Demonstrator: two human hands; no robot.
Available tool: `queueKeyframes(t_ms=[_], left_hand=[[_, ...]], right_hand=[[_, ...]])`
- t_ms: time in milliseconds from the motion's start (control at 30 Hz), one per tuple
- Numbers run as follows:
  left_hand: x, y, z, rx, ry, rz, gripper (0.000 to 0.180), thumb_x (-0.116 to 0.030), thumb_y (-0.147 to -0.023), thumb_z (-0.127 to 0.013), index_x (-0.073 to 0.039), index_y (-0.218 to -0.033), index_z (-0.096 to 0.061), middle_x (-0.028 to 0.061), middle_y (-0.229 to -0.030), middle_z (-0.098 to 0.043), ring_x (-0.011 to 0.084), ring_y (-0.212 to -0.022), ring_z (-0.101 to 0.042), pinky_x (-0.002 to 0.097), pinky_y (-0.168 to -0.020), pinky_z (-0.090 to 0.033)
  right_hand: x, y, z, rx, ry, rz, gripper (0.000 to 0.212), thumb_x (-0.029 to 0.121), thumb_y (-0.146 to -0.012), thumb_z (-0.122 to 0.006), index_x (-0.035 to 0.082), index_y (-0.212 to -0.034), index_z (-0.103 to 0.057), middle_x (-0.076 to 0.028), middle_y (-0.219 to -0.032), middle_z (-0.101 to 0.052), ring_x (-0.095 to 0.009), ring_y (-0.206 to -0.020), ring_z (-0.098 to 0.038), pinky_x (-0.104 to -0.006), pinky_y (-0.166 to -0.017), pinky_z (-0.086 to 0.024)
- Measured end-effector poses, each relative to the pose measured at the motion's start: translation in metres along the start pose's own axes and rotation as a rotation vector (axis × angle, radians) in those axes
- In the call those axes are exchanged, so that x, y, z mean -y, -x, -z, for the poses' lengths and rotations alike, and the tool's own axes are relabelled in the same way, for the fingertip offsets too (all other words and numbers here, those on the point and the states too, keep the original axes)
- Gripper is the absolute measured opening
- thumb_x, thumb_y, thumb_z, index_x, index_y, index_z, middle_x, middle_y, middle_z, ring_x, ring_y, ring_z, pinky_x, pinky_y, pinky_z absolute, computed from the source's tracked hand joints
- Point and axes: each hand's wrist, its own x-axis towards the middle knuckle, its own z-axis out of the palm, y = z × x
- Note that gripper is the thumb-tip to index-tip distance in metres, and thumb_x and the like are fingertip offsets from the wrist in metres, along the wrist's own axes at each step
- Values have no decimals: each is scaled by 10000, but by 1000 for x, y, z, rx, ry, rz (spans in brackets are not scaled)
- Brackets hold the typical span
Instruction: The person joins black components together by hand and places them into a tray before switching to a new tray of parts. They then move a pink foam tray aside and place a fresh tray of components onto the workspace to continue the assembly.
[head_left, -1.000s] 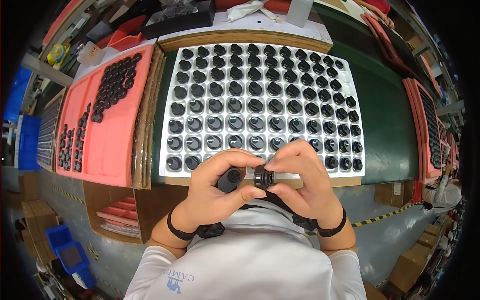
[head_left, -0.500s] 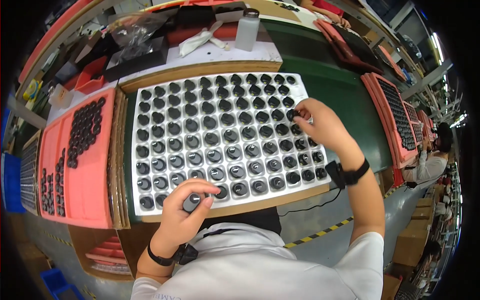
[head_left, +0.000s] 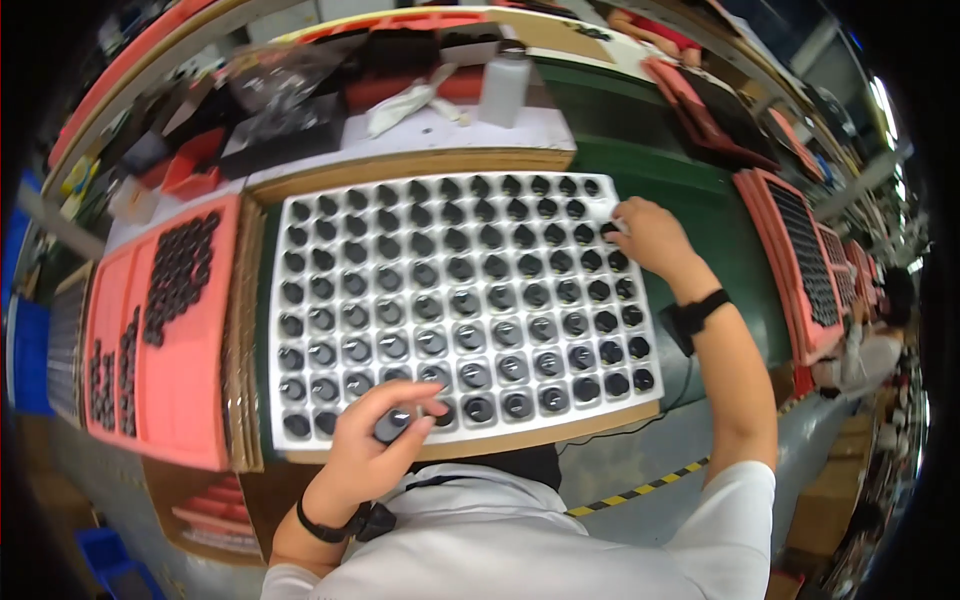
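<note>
A white tray (head_left: 450,443) with rows of pockets lies before me, filled with small black, cap-like parts (head_left: 459,268). Over its near edge, left of the middle, my left hand (head_left: 378,438) curls round a dark grey, short cylindrical part (head_left: 393,425). Thumb and forefinger keep hold of it, with its rounded side showing. My right hand (head_left: 650,238) reaches to the far right edge of the tray. Its fingertips pinch a small black part (head_left: 609,229) at a pocket there; whether the part touches the pocket is hidden by the fingers.
At the left, a pink tray (head_left: 190,390) with dark round parts rests beside stacked cardboard (head_left: 244,350). Behind are a bottle (head_left: 505,88) and a white glove (head_left: 400,110). Stacked pink trays (head_left: 775,260) stand at the right, past the green surface (head_left: 700,200).
My right hand has moved slightly farther away along the tray's right edge, still pinching a black part. My left hand keeps its cylindrical part. The whole view has shifted a little.
</note>
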Motion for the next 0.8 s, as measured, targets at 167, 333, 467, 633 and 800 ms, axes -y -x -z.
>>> queueKeyframes(t_ms=[167, 333, 467, 633, 800], left_hand=[[8, 8, 12, 103, 14, -82, 274, 58, -787, -564, 16, -1055, -598, 96, -904, -646, 120, -779, -558, 265, -742, -442], [9, 27, 20, 159, 14, -114, 282, 20, -798, -584, -2, -1080, -583, 106, -935, -639, 196, -860, -622, 304, -766, -469], [15, 34, 18, 144, 63, -119, 267, -8, -793, -595, 1, -1060, -585, 98, -951, -633, 182, -853, -616, 303, -764, -470], [11, 36, 18, 173, 89, 47, 274, -26, -784, -606, 0, -1055, -586, 84, -928, -634, 145, -853, -602, 287, -762, -468], [4, 23, 11, 283, 136, 94, 264, -4, -801, -599, -3, -1065, -593, 74, -906, -636, 118, -847, -590, 268, -758, -463]], right_hand=[[111, 13, 44, 2, -443, 146, 277, 124, -755, -686, 37, -1004, -600, -128, -925, -582, -307, -840, -570, -367, -739, -463], [232, 41, 88, 89, -698, 656, 286, 117, -728, -688, 72, -1002, -621, -80, -920, -586, -263, -834, -562, -368, -736, -445], [263, 55, 90, 22, -611, 772, 303, 155, -724, -696, 82, -1010, -628, -67, -921, -586, -246, -845, -562, -353, -735, -434], [259, 61, 86, -1, -514, 856, 271, 177, -739, -700, 76, -981, -631, -62, -935, -587, -233, -872, -564, -348, -761, -433], [223, 39, 82, 123, -767, 754, 233, 172, -750, -703, 62, -941, -627, -76, -927, -591, -242, -863, -571, -346, -762, -450]])
